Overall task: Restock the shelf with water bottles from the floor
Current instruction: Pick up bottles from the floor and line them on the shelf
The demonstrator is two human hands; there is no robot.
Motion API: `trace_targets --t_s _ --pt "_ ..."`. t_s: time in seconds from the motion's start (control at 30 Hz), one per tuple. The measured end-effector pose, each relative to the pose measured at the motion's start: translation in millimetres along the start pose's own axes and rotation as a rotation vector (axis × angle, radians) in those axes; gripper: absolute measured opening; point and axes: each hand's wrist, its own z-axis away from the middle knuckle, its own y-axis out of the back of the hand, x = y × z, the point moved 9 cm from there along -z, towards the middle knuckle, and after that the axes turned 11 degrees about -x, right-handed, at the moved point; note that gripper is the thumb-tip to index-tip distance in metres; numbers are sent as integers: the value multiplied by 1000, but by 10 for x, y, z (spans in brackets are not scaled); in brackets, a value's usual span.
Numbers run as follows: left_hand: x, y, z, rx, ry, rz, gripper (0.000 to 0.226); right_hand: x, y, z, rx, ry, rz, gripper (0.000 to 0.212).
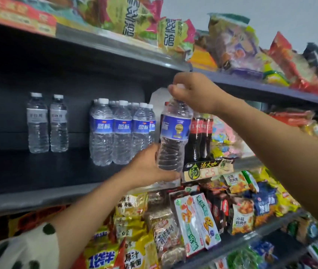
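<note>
At the dark shelf (37, 171), a blue-label bottle (174, 136) hangs upright above the front edge.
Blue-label bottles (121, 133) crowd just left, cola bottles (201, 136) just right, two white-label bottles (47, 123) further left, snack packs (193, 220) below. Right hand (195, 92) pinches the cap; left hand (148, 167) curls round the base.

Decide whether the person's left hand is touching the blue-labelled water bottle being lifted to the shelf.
Touching. The head view shows the left hand cupped round the bottom of the blue-labelled water bottle, with no gap between them, while the right hand pinches its cap.
</note>
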Motion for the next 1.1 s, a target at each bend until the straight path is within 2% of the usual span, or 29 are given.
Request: trace_targets --t_s 0.03,0.07,0.17,0.23,0.3,0.4,0.6,0.87,1.1 --pt "-29 -14 -117 -42 1 63 54 54 -12 -57 4 32 -17 26" --pt "-73 33 -238 -5 13 47 57 124 -30 -114 7 51 -32 25" --pt "-131 269 -477 288 130 -229 76 452 -119 -303 -6 -5 28 29" --pt "-138 345 -557 437 228 -422 73 692 -179 -421 -3 -113 189 40" --pt "-165 364 -636 512 275 -497 73 820 -239 -543 33 -137 223 40" --pt "-295 357 -810 471 270 -461 79 887 -432 -738 35 -98 175 29" --pt "-619 450 -969 368 286 -454 64 975 -1092 -1071 -120 35 174 20" --pt "-1022 643 -1090 371 397 -547 42 1325 -1520 -1356 -191 -32 116 30" --pt "-1113 634 -1156 376 384 -572 32 1430 -1784 -1601 -201 -57 75 33"
